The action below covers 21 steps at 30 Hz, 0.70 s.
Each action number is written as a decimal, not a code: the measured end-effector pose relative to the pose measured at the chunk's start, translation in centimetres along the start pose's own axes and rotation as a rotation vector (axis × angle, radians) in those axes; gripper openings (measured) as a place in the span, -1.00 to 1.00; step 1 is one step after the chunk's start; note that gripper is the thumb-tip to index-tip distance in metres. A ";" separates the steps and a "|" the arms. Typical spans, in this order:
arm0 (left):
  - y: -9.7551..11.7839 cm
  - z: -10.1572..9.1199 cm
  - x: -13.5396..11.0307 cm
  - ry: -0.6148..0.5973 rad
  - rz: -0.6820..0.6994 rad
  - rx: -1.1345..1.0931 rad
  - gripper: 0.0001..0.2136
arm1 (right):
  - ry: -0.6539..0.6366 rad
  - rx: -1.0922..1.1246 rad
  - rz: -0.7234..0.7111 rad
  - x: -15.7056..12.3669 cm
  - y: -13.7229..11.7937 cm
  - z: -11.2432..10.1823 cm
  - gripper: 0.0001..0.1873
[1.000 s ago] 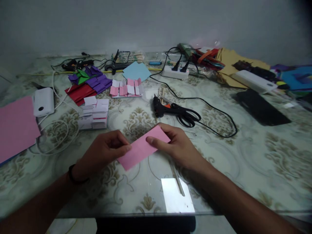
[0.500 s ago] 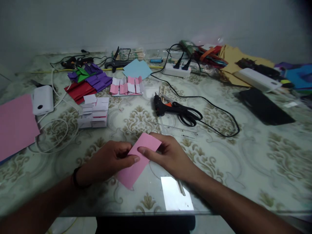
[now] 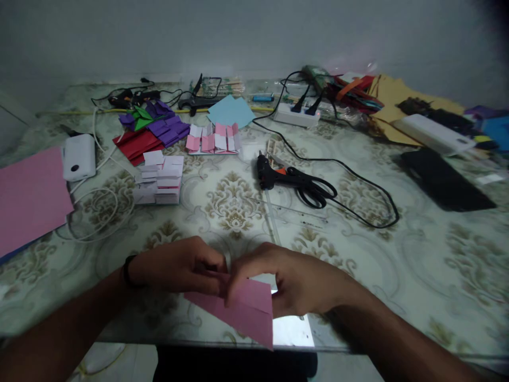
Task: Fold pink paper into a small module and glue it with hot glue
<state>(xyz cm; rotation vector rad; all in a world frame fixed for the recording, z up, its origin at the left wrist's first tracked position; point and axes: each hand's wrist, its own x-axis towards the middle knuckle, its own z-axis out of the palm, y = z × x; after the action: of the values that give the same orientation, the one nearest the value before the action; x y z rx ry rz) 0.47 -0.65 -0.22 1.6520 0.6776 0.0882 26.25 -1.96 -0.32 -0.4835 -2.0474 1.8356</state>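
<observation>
Near the table's front edge, a sheet of pink paper [image 3: 250, 315] is held in both hands, with a crease or folded strip along its upper part. My left hand [image 3: 185, 268] grips its left end between thumb and fingers. From the right, my right hand [image 3: 294, 278] holds the paper's upper edge, its index finger bent over the front face. Part of the sheet's upper left is hidden behind the fingers. Beyond the hands lies a black glue gun [image 3: 266, 172] beside black-handled scissors [image 3: 314, 188].
White-and-pink folded papers [image 3: 161, 180] lie at left, near a pink sheet stack [image 3: 32, 196] and a white power bank [image 3: 79, 156]. Purple folded papers [image 3: 169, 130], light blue paper [image 3: 230, 111] and a power strip [image 3: 296, 115] are farther back. A black phone-like slab [image 3: 445, 178] lies right.
The pink paper has been lowered toward the table's front edge and turned, and now shows a crease. My right hand has moved its fingers over the top edge. The view has shifted slightly.
</observation>
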 end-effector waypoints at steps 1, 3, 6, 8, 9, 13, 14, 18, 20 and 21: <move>-0.1 0.1 0.2 0.081 0.019 0.016 -0.89 | 0.015 -0.022 -0.004 0.1 0.0 0.0 -0.85; -0.2 0.0 0.4 0.391 0.081 0.016 -0.92 | 0.123 -0.087 -0.009 0.1 -0.1 -0.2 -0.93; 0.0 -0.7 0.4 1.003 0.082 0.009 -0.92 | 0.427 -0.162 -0.026 -0.2 -0.7 -0.5 -0.97; 0.1 -1.0 0.2 1.160 0.015 -0.003 -0.75 | 0.622 -0.179 -0.053 -0.3 -0.9 -0.5 -0.93; 0.1 -1.0 0.1 1.096 0.024 -0.048 -0.64 | 0.687 -0.190 -0.068 -0.4 -0.9 -0.4 -0.91; -0.5 0.4 0.4 0.603 0.020 -0.338 -0.48 | 0.728 -0.263 -0.140 -0.1 -0.4 0.5 -0.84; -0.6 0.8 0.5 0.546 0.010 -0.369 -0.50 | 0.706 -0.279 -0.161 0.0 -0.2 0.7 -0.81; -0.5 1.7 0.5 0.514 -0.015 -0.400 -0.61 | 0.581 -0.333 -0.182 0.3 0.5 1.5 -0.75; -0.2 1.6 0.4 0.527 -0.052 -0.350 -0.62 | 0.520 -0.356 -0.193 0.4 0.8 1.6 -0.78; 0.0 1.5 0.4 0.535 -0.074 -0.315 -0.61 | 0.492 -0.366 -0.204 0.5 0.9 1.6 -0.80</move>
<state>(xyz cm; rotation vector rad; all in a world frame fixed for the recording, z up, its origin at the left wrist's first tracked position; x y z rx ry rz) 1.42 -1.81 -0.68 1.2990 1.0672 0.5706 25.12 -3.02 -1.36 -0.7093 -1.9881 1.0896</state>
